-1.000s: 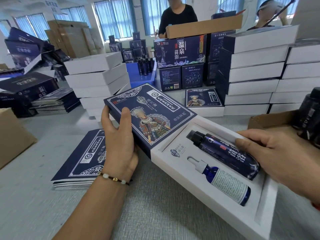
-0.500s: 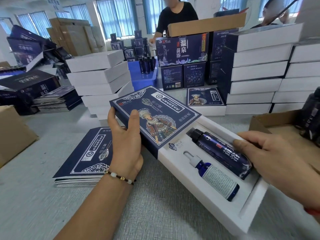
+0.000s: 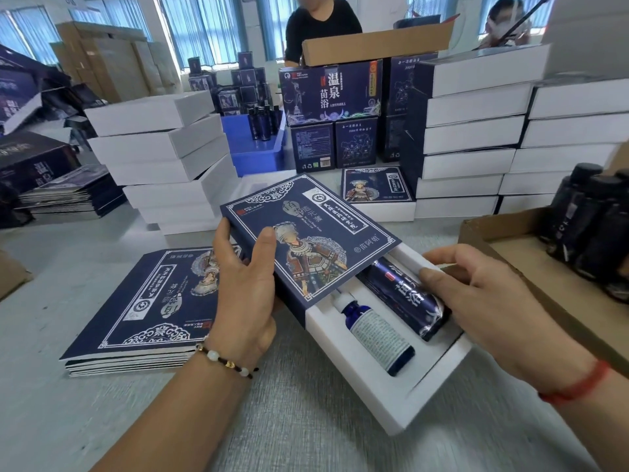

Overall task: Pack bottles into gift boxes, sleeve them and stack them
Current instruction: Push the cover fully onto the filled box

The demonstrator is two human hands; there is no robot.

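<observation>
White tray holds two bottles, one sleeve half on.

Hands grip sleeve (box seemingly half-covered)

A person in a black top stands at the far side of the grey table, behind a long brown cardboard carton. Blue curtains cover the windows, and tall cardboard cartons stand at the back left.
</observation>
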